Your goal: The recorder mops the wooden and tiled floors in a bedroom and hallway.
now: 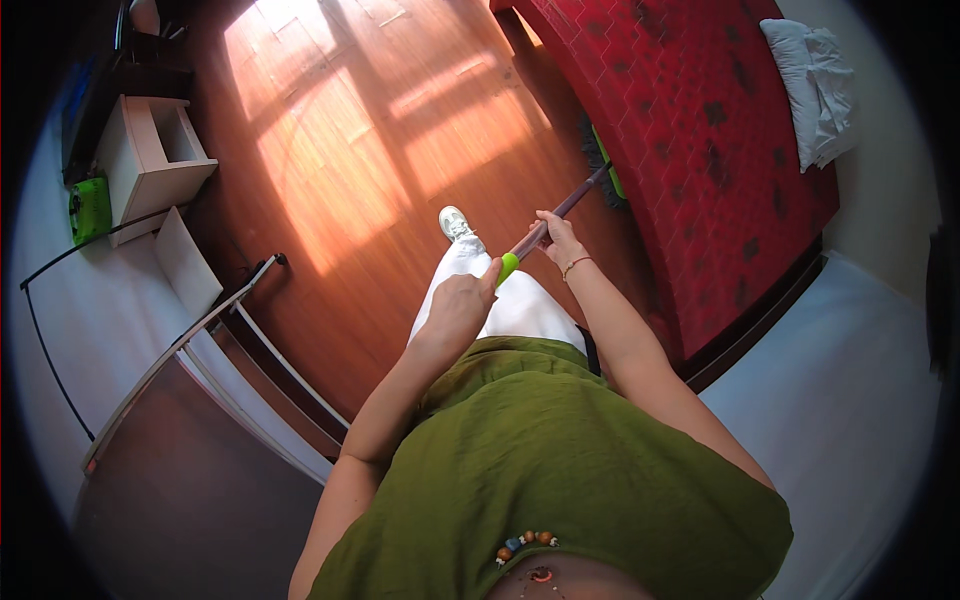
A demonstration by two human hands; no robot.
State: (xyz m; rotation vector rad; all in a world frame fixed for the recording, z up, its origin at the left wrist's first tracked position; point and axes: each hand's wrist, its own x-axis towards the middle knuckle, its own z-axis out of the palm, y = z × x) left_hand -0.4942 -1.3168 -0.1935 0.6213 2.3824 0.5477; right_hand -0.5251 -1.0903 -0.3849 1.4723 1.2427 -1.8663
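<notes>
Gripping a mop handle, both hands, left and right, are clenched.

Mop head seemingly under bed

mop head: mostly hidden under the red bed, only a green and dark fringe shows; mop handle: middle covered by the right hand, green end wrapped by the left hand; second foot: hidden behind the white trousers; green object at left: too blurred to identify
</notes>
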